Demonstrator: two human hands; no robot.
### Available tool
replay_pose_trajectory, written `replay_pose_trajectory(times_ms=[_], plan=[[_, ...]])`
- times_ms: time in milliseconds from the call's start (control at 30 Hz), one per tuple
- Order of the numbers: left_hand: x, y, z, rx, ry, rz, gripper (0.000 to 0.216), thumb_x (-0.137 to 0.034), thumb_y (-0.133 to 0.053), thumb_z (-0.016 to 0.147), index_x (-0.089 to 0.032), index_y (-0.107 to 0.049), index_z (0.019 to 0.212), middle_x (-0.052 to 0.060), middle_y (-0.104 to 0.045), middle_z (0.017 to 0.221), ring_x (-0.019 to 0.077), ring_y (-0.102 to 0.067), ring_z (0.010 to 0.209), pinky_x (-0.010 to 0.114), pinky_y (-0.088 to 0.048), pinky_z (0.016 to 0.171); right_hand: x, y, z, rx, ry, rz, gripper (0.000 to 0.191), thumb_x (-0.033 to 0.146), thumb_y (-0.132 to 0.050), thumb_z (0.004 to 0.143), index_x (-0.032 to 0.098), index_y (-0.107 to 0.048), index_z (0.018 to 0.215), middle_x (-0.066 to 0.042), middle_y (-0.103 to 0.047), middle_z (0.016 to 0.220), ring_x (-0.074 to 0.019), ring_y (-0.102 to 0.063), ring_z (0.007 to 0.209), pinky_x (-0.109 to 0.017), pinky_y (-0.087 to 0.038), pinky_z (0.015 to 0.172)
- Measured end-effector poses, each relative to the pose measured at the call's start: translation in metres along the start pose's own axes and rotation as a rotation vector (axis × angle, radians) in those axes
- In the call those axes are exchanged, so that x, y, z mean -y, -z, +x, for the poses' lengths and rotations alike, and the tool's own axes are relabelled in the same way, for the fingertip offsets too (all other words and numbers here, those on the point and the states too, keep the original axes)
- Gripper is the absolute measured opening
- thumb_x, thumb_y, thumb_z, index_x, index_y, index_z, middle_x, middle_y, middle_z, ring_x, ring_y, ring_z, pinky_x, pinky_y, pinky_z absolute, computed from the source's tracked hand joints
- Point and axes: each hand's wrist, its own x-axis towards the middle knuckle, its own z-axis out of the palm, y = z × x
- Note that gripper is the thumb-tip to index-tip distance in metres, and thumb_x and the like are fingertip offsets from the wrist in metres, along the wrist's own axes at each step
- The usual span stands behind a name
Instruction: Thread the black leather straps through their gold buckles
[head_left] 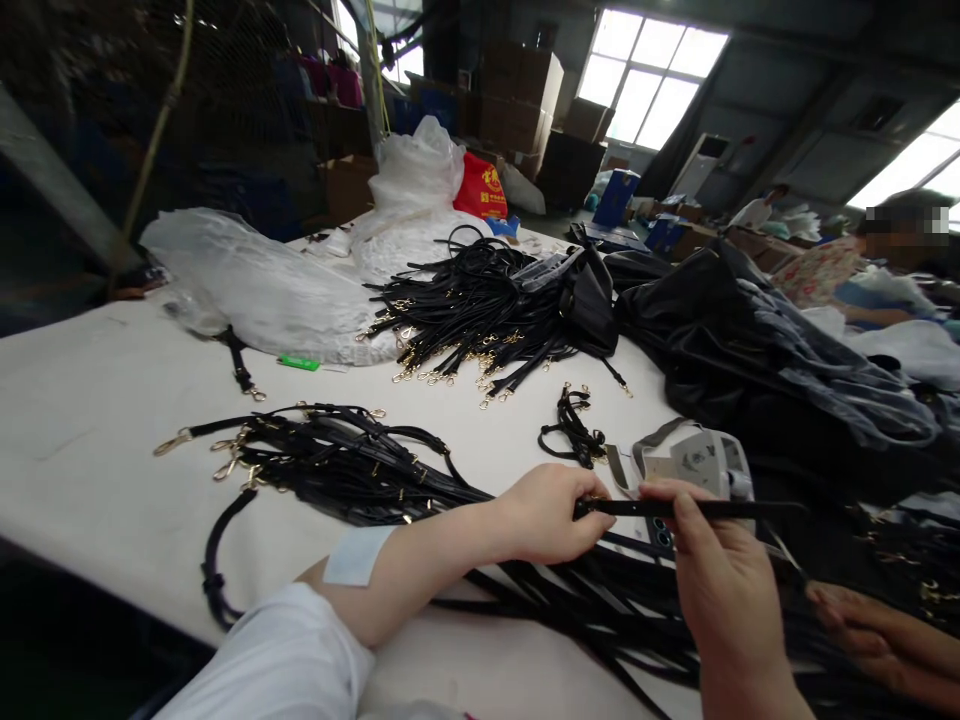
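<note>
A thin black strap [631, 508] stretches level between my hands. My left hand [553, 512] pinches its left end, where a bit of gold metal shows at the fingertips. My right hand [724, 575] grips the strap farther along between thumb and fingers, and the free end sticks out to the right. Beneath my arms lies a bundle of black straps [337, 465] with gold snap hooks at its left end. Just beyond my hands are a small coil of black strap [574, 428] and a grey-white device [709, 460]. A phone, partly hidden, shows its camera lenses behind my right hand.
A large heap of black straps [472, 300] with gold hooks lies farther back on the white table [97, 400]. Clear plastic bags [262, 285] stand behind it. Black material [720, 330] is piled at right. Another person's hand [885, 630] reaches in at lower right.
</note>
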Motion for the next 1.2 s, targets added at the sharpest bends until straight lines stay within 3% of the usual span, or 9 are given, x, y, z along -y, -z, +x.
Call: replay_pose_trajectory(times_ms=[133, 300, 433, 600, 867, 1200], plan=[[-0.002, 0.005, 0.0, -0.006, -0.02, 0.009, 0.037, -0.016, -0.05, 0.082, -0.018, -0.07, 0.113, -0.001, -0.069, 0.075, 0.0145, -0.06, 0.07, 0.024, -0.045, 0.068, -0.011, 0.001, -0.002, 0.012, -0.12, -0.096, 0.044, 0.061, -0.066, 0.086, 0.021, -0.077, 0.101, -0.005, -0.074, 0.095, -0.0187, -0.066, 0.08, -0.034, -0.051, 0.078], [0.004, 0.006, 0.003, -0.015, 0.0, 0.051, 0.039, -0.021, -0.051, 0.084, -0.019, -0.067, 0.119, 0.0, -0.068, 0.079, 0.014, -0.057, 0.068, 0.024, -0.045, 0.067, -0.009, -0.003, -0.004, -0.037, -0.24, 0.032, 0.051, 0.065, -0.067, 0.083, 0.018, -0.076, 0.102, -0.005, -0.077, 0.091, -0.0174, -0.069, 0.074, -0.03, -0.055, 0.073], [0.008, 0.003, 0.004, -0.035, -0.013, 0.042, 0.036, -0.025, -0.05, 0.087, -0.019, -0.065, 0.119, -0.001, -0.066, 0.078, 0.0133, -0.055, 0.066, 0.024, -0.044, 0.067, -0.005, -0.007, -0.006, -0.089, -0.221, 0.128, 0.05, 0.063, -0.07, 0.083, 0.018, -0.075, 0.103, -0.005, -0.078, 0.096, -0.0155, -0.071, 0.073, -0.027, -0.056, 0.07], [0.005, 0.004, 0.003, -0.019, -0.014, 0.042, 0.036, -0.024, -0.051, 0.086, -0.018, -0.064, 0.12, -0.001, -0.064, 0.076, 0.0139, -0.053, 0.065, 0.025, -0.042, 0.066, -0.001, -0.011, -0.007, -0.091, -0.251, 0.17, 0.052, 0.064, -0.07, 0.082, 0.016, -0.075, 0.099, -0.006, -0.078, 0.082, -0.0174, -0.072, 0.07, -0.028, -0.058, 0.068], [0.0, 0.015, 0.004, 0.166, 0.026, -0.247, 0.047, -0.011, -0.046, 0.075, -0.015, -0.057, 0.12, -0.003, -0.063, 0.074, 0.0141, -0.055, 0.072, 0.025, -0.043, 0.07, -0.004, -0.007, -0.005, -0.112, -0.223, 0.189, 0.049, 0.062, -0.069, 0.084, 0.015, -0.075, 0.099, -0.007, -0.078, 0.084, -0.0179, -0.072, 0.07, -0.028, -0.056, 0.064], [0.001, 0.016, 0.004, 0.177, -0.004, -0.343, 0.045, -0.008, -0.045, 0.077, -0.014, -0.055, 0.12, -0.005, -0.061, 0.069, 0.0132, -0.054, 0.07, 0.026, -0.041, 0.07, 0.002, -0.008, -0.008, -0.132, -0.196, 0.197, 0.047, 0.06, -0.07, 0.083, 0.015, -0.075, 0.095, -0.007, -0.078, 0.084, -0.0162, -0.071, 0.068, -0.027, -0.056, 0.064]])
